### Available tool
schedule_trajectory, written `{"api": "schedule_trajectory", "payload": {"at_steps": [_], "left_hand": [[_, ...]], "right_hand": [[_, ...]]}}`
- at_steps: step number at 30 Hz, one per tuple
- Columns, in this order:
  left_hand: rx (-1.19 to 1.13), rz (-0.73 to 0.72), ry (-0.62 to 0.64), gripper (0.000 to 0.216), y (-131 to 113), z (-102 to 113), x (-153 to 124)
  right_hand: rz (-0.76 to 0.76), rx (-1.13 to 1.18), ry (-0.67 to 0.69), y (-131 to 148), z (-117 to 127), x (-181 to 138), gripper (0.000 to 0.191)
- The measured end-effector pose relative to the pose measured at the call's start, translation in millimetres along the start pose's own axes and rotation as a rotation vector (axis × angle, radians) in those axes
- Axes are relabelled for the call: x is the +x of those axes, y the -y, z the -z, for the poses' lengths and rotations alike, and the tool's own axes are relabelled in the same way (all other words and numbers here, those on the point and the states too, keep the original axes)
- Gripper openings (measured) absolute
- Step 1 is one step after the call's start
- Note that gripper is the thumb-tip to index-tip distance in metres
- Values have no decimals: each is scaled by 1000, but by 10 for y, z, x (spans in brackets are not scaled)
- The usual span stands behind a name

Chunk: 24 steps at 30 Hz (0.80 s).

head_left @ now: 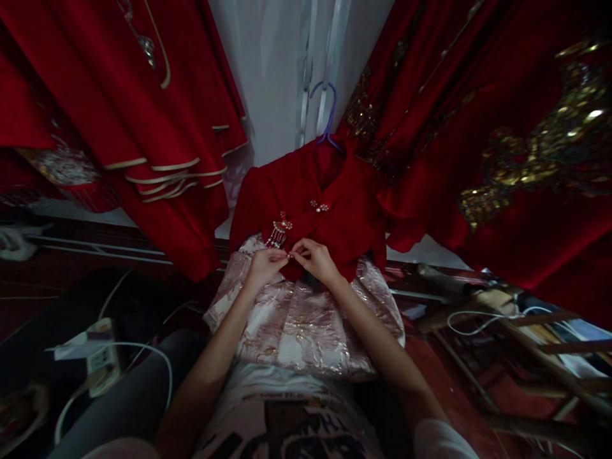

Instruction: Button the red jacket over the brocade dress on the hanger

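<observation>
A red jacket (291,175) hangs from a purple hanger (329,118) in front of me, over a shiny pink-and-white brocade skirt (306,325). Both hands work low on the jacket's front. My left hand (266,264) and my right hand (315,258) are closed in pinches, fingertips meeting around a small pale bead-like piece, mostly covered by the fingers. Just above the left hand, a beaded ornament with dangling strands (278,233) is on the jacket. Another jewelled clasp (319,206) sits higher, near the collar.
Red garments with pale trim (176,162) hang at the left; a red garment with gold sequins (530,166) hangs at the right. A power strip (102,357) with white cables lies lower left. A wooden frame (526,357) with a white cord stands lower right.
</observation>
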<state>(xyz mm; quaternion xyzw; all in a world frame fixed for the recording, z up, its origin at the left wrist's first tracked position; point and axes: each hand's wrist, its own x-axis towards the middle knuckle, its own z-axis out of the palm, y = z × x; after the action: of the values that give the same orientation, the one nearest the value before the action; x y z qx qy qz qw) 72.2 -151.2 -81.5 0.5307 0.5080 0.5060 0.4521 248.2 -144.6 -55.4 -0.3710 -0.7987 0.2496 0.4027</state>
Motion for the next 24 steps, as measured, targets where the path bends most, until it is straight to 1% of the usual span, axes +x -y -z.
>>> {"api": "schedule_trajectory", "payload": {"at_steps": [3,6,8,10,11,13,15,16,19,21,22,24], "left_hand": [[15,-3,7,19,16,26,3],[57,-46,22,20,36,49,11],[73,-72,31,19,54,50,21],[72,-74,35,16,78,39,33],[71,-73,20,17,90,33,39],[97,-88,-48,26,116,27,46],[152,-118,-102,33,135,29,44],[182,-129,-109,33,139,32,38],[259,-164,-77,29,127,32,7],[332,-210,-63,26,103,21,-19],[372,-233,-57,24,92,14,-30],[446,-264,-47,21,77,3,-49]], "right_hand": [[24,-53,-22,-38,-45,-14,7],[76,-128,-21,-66,-77,-30,8],[92,-185,-8,-72,-78,-39,10],[76,-243,26,-62,-49,-41,11],[55,-260,46,-50,-21,-37,12],[7,-250,73,-6,62,-20,14],[-31,-186,65,66,172,8,14],[-44,-144,50,112,232,23,14],[-65,-31,-10,253,397,59,17],[-77,-3,-19,311,471,65,19],[-86,-9,3,317,492,61,19],[-114,-49,99,283,498,43,16]]}}
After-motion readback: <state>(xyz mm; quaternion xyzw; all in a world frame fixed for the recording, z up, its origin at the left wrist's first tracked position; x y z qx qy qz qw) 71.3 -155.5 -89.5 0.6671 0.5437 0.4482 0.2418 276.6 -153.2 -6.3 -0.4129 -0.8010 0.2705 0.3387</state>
